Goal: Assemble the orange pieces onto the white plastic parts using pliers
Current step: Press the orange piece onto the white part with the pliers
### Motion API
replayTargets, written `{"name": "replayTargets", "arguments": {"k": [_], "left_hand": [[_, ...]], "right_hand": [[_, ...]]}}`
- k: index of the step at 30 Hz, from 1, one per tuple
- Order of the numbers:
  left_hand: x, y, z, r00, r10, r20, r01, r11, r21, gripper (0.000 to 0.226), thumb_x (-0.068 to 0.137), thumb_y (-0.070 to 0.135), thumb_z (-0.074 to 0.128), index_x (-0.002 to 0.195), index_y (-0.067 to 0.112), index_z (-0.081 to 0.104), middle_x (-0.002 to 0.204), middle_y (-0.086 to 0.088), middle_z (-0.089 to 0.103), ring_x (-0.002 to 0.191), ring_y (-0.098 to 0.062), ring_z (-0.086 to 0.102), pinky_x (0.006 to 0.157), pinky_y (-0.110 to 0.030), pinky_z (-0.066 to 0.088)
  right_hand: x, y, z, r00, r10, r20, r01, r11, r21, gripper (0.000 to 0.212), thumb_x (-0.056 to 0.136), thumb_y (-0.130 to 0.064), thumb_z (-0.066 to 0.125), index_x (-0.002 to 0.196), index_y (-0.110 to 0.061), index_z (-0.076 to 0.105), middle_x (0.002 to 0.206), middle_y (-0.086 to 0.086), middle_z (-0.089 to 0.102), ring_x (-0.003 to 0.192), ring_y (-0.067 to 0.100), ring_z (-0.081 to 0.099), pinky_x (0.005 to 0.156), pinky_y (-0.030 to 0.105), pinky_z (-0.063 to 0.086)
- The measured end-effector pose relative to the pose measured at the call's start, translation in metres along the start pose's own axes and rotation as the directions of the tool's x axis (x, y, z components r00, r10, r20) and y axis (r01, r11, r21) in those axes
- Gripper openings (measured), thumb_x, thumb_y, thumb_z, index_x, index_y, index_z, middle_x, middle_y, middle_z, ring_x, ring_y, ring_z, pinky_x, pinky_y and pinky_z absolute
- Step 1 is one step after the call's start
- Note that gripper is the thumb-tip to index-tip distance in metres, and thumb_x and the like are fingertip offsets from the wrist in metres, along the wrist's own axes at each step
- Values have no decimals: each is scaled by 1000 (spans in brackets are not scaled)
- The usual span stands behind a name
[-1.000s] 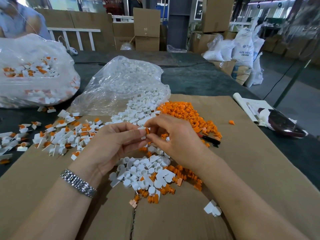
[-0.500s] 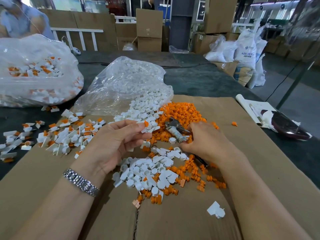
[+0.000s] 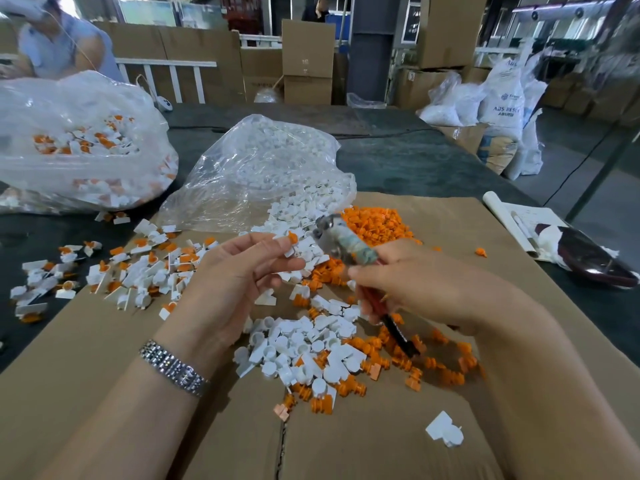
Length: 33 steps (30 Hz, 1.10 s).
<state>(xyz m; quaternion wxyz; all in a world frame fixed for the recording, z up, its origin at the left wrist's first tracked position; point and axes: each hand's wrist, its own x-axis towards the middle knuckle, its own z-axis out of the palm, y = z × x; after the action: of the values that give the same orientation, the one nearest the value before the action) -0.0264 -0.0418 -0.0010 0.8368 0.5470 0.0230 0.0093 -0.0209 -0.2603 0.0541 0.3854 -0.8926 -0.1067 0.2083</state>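
In the head view, the pliers (image 3: 346, 245) are blurred, jaws hard to make out, handles partly hidden in the gripping right hand (image 3: 420, 284); they slant up-left toward the white part (image 3: 289, 243) with its orange piece (image 3: 293, 237), pinched by the left hand (image 3: 239, 271) above the cardboard (image 3: 450, 230).

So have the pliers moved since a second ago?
Yes. The pliers have come up off the cardboard beside the orange pile into the right hand, head near the left hand.
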Motion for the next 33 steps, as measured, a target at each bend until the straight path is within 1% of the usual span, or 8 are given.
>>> {"name": "replayTargets", "arguments": {"k": [6,10,15,18,20,22,28,33], "left_hand": [[0,0,0,1000,24,-5,-23,1000,6,6,69,20,85,74,19,81,87,-8,78,83,-20,78,52,-17,51],[-1,-1,1,999,34,-21,-33,999,21,3,74,17,82,72,19,80,91,-14,78,80,-20,78,50,-17,51],[-1,-1,1,999,38,-31,-36,999,37,3,75,16,81,73,18,79,93,-17,78,80,-20,78,50,-17,51],[-1,-2,1,998,33,-46,-31,998,56,6,75,15,81,70,18,80,89,-14,78,78,-20,78,49,-16,50],[-1,-3,1,998,22,-53,-18,997,69,3,76,14,80,74,16,78,88,-15,78,78,-20,78,49,-16,51],[-1,-3,0,998,14,-57,-9,996,84,11,76,13,80,84,8,75,86,-15,77,77,-20,78,49,-17,51],[-3,-3,0,999,-23,-48,28,992,120,25,76,17,79,94,0,73,88,-19,77,83,-24,79,53,-18,55],[-3,2,1,997,32,-66,-25,994,103,16,78,17,75,88,5,75,84,-17,76,82,-27,79,57,-20,58]], "right_hand": [[-1,-10,9,998,-53,30,57,984,-166,37,103,-45,49,96,-13,64,95,8,75,87,21,72,92,47,56],[-2,-14,14,994,-100,42,106,978,-181,40,104,-46,47,96,-11,63,92,9,72,74,14,65,83,43,56],[-4,-16,22,988,-154,13,153,959,-240,48,105,-48,42,96,-4,58,80,10,60,68,21,53,75,55,52],[0,-13,28,983,-179,-43,162,951,-262,40,104,-50,43,86,-16,55,73,6,58,60,15,51,59,42,49],[3,-10,34,975,-198,-96,162,941,-297,38,104,-50,43,81,-21,51,66,-1,52,49,9,44,42,22,37],[6,-8,39,971,-198,-132,147,935,-324,38,104,-50,44,79,-22,51,63,-3,49,45,8,39,36,16,30],[11,-1,40,969,-200,-143,142,930,-339,43,104,-50,45,78,-17,54,62,2,53,50,14,46,46,30,39],[3,7,14,991,-118,-67,109,986,-128,52,91,-71,47,85,-22,63,69,-1,66,53,0,59,61,31,53]]}}
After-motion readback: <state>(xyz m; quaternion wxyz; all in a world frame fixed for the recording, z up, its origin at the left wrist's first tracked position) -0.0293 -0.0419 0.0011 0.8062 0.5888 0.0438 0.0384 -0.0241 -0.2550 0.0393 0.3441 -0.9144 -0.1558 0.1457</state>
